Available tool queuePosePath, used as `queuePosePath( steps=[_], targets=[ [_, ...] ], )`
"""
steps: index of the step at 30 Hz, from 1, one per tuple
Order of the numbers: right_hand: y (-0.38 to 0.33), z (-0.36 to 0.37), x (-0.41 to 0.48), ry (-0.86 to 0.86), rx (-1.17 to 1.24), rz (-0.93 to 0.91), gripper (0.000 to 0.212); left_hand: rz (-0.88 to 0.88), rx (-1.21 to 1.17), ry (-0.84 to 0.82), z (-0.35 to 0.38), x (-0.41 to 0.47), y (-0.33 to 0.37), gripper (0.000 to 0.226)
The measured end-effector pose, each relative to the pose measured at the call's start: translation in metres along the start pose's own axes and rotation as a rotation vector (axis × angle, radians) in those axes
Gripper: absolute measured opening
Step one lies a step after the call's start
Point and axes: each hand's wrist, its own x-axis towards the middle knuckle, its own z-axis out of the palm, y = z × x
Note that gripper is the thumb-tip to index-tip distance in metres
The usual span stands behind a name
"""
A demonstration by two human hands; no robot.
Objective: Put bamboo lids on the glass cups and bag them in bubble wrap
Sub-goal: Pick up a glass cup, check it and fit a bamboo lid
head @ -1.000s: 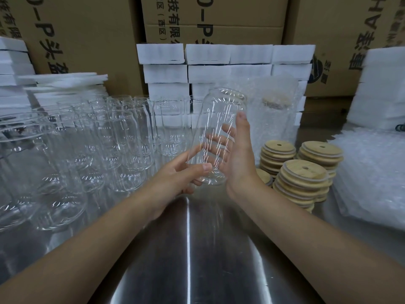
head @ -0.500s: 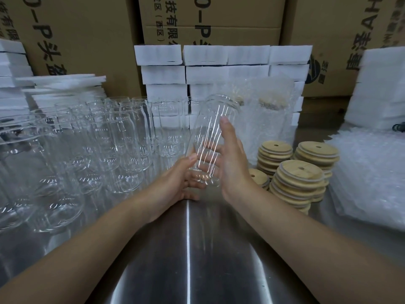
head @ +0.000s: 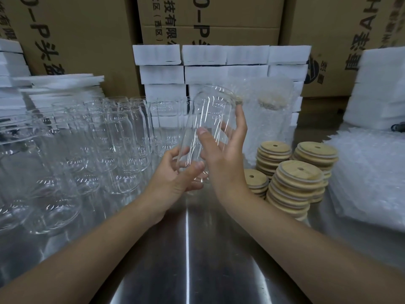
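Left hand point(head: 173, 179) and right hand point(head: 224, 159) clasp fingers round an empty glass cup point(head: 207, 115); beyond the fingertips, a carton point(head: 230, 16) reads "技有限".

Clear glass cup point(head: 206, 128); tan bamboo lids point(head: 298, 178); white foam blocks point(head: 203, 54); brown cartons point(head: 210, 16), black print.

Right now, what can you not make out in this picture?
Head view only.
- Base of the clear glass cup: covered by the left hand; the right hand grips higher.
- Contents of the bubble-wrap bag behind: blurred by the wrap.
- Nearest empty glass cups: cut off by the left edge.
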Motion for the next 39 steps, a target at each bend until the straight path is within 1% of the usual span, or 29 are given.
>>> queuePosePath(
  steps=[2,3,4,7,10,12,15,17,18,20,21,22,24,25,26,28,29,30,31,32,35,36,39],
  targets=[
    [-0.001,0.001,0.0,-0.008,0.043,0.022,0.082,-0.019,-0.065,0.028,0.0,0.001,0.002,0.093],
    [-0.002,0.001,0.001,-0.016,0.062,0.04,0.084,-0.031,-0.093,0.031,-0.001,0.002,0.003,0.08],
    [-0.003,0.001,0.001,-0.024,0.076,0.065,0.086,-0.043,-0.116,0.026,-0.002,0.002,0.003,0.073],
    [-0.004,0.002,0.003,-0.045,0.139,0.133,0.088,-0.08,-0.138,-0.027,-0.007,0.005,0.004,0.064],
    [-0.003,0.002,0.005,-0.041,0.22,0.173,0.084,-0.12,-0.106,-0.101,-0.011,0.006,0.004,0.046],
    [-0.002,0.001,0.006,-0.02,0.23,0.18,0.083,-0.159,-0.108,-0.118,-0.012,0.007,0.004,0.048],
    [0.001,0.0,0.006,0.015,0.174,0.152,0.083,-0.203,-0.134,-0.12,-0.006,0.006,0.003,0.059],
    [0.002,0.001,0.004,0.032,0.134,0.113,0.082,-0.192,-0.109,-0.123,0.0,0.001,0.004,0.07],
    [0.002,0.001,0.002,0.04,0.106,0.085,0.083,-0.164,-0.063,-0.136,0.001,-0.001,0.003,0.083],
    [0.002,0.003,-0.003,0.036,0.043,0.014,0.084,-0.096,0.028,-0.177,0.0,-0.003,0.002,0.118],
    [0.0,0.003,-0.006,0.026,0.007,-0.017,0.085,-0.066,0.048,-0.19,-0.001,-0.003,0.004,0.127],
    [-0.002,0.004,-0.009,0.014,-0.029,-0.043,0.085,-0.033,0.053,-0.2,-0.001,-0.003,0.005,0.124],
    [-0.009,0.005,-0.012,-0.001,-0.064,-0.094,0.083,0.009,0.03,-0.244,-0.001,-0.004,0.009,0.094],
    [-0.011,0.005,-0.012,-0.001,-0.069,-0.113,0.082,0.008,0.006,-0.261,0.001,-0.006,0.012,0.084],
    [-0.013,0.006,-0.012,0.001,-0.073,-0.126,0.08,0.005,-0.006,-0.243,0.001,-0.005,0.012,0.087],
    [-0.014,0.005,-0.012,0.005,-0.082,-0.141,0.079,0.003,-0.017,-0.15,0.0,-0.003,0.009,0.118],
    [-0.013,0.005,-0.011,0.009,-0.083,-0.144,0.079,0.009,-0.024,-0.109,-0.001,-0.003,0.009,0.129],
    [-0.013,0.004,-0.01,0.016,-0.081,-0.146,0.079,0.014,-0.029,-0.08,-0.001,-0.003,0.008,0.131],
    [-0.013,0.004,-0.009,0.021,-0.079,-0.147,0.079,0.011,-0.038,-0.059,-0.001,-0.002,0.008,0.127],
    [-0.013,0.003,-0.009,0.022,-0.076,-0.147,0.079,0.007,-0.052,-0.044,-0.002,-0.002,0.007,0.118],
    [-0.014,0.003,-0.007,0.005,-0.075,-0.135,0.078,-0.002,-0.08,-0.024,-0.005,0.0,0.004,0.08],
    [-0.014,0.003,-0.006,0.002,-0.069,-0.13,0.078,-0.005,-0.079,-0.026,-0.006,0.0,0.004,0.073],
    [-0.012,0.001,-0.005,-0.014,-0.029,-0.104,0.084,-0.016,-0.058,-0.028,-0.009,0.002,0.003,0.064]
  ],
)
